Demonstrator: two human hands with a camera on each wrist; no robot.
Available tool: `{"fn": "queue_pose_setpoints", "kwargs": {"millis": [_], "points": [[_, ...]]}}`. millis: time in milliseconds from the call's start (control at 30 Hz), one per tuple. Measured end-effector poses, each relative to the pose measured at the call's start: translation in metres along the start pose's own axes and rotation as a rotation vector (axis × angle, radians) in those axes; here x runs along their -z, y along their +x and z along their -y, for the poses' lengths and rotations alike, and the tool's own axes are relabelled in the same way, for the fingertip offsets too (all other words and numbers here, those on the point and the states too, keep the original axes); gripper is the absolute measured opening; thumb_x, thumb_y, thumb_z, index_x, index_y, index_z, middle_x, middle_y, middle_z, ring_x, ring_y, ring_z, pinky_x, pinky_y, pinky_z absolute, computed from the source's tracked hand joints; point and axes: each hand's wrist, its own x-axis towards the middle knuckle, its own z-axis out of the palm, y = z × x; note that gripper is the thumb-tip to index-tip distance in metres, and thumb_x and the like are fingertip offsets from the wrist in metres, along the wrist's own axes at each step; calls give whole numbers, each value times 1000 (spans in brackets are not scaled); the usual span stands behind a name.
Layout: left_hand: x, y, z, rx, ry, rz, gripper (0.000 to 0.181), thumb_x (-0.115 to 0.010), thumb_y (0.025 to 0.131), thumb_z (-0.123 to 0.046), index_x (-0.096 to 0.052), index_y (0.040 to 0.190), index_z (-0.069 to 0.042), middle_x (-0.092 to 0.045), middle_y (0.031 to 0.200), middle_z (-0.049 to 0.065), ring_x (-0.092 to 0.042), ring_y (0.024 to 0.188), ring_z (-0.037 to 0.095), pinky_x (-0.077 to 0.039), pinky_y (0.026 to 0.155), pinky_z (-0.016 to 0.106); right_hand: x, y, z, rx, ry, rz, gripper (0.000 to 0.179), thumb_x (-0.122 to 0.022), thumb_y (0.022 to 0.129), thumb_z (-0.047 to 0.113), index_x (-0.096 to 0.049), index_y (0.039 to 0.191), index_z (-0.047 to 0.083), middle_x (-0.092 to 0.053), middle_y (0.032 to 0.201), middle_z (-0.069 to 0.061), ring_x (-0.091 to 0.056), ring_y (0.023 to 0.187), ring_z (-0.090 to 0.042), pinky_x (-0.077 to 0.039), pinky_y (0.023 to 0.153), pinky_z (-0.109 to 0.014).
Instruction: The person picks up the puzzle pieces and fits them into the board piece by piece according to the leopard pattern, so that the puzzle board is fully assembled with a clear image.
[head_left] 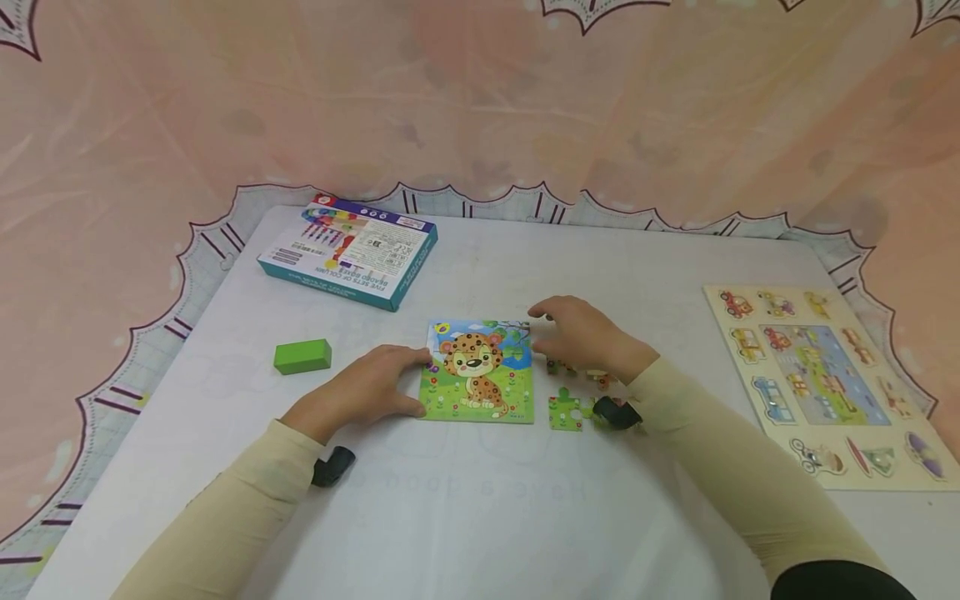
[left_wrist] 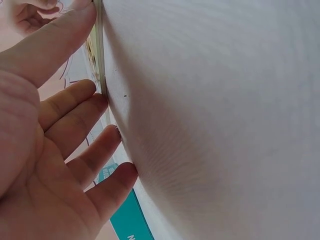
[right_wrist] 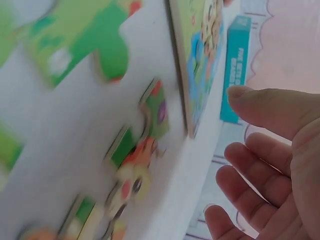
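Observation:
A square leopard picture puzzle board lies flat on the white table, the spotted cub sitting on green grass under blue sky. At its left edge my left hand rests, thumb and fingertips touching the side with the fingers spread; the left wrist view shows the palm holding nothing. My right hand hovers by the upper right corner, thumb and fingers apart with nothing between them. Several loose jigsaw pieces lie beneath and beside that hand, partly hidden by it; the right wrist view shows green pieces up close.
A blue and white box lies at the back left, with a green block in front of it. On the right is a cream puzzle board with vehicle pictures. A patterned orange cloth hangs behind the table.

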Motion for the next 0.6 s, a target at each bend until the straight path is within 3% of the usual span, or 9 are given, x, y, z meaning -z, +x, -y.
{"fn": "queue_pose_setpoints", "kwargs": {"millis": [267,600], "points": [[0,0,-1,-8,6,2,76,-85,81,-22,-50,145,-2,-48,148,18,-37,141,38,-30,115,51,4,-18,-18,-48,2,-7,51,-72,91,20,-58,136,1,-59,135,-16,-52,124,-34,-42,106,-50],[0,1,2,-5,16,10,77,-86,80,-24,-50,146,-4,-47,149,17,-36,141,38,-30,115,52,1,-35,-31,-33,-33,17,49,-74,92,21,-60,133,-3,-62,132,-17,-53,125,-36,-43,106,-52]]}}
